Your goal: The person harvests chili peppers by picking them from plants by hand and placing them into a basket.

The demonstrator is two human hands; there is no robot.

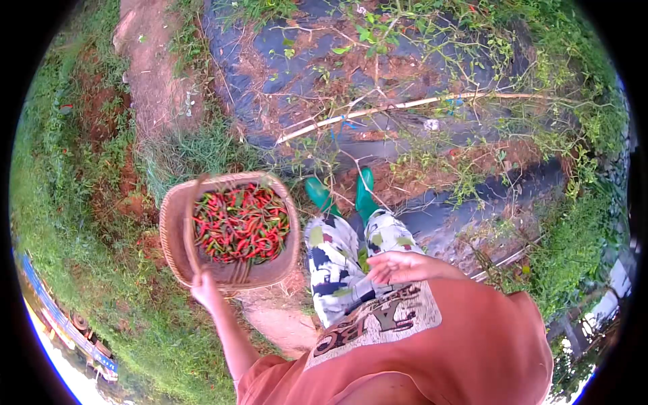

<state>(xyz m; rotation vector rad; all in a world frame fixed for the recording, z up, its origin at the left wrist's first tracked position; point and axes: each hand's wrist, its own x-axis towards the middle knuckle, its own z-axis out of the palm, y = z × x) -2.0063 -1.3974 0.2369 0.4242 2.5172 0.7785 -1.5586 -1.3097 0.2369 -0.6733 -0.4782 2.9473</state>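
A woven basket (pixel 177 250) hangs at the left of the view, with many red and green chili peppers (pixel 241 224) heaped inside. My left hand (pixel 204 286) is closed around the basket's curved handle (pixel 189 236), near the basket's lower rim. In front of my shirt, above the patterned trousers (pixel 337 263), my right hand (pixel 397 267) is held with its fingers extended and nothing seen in them.
Green boots (pixel 365 196) stand at the edge of dark plastic mulch (pixel 270 101). A long bamboo pole (pixel 324 123) crosses thin pepper plants (pixel 486 162) ahead. A dirt path (pixel 152 74) runs at the upper left. A blue vehicle (pixel 64 314) shows at the lower left.
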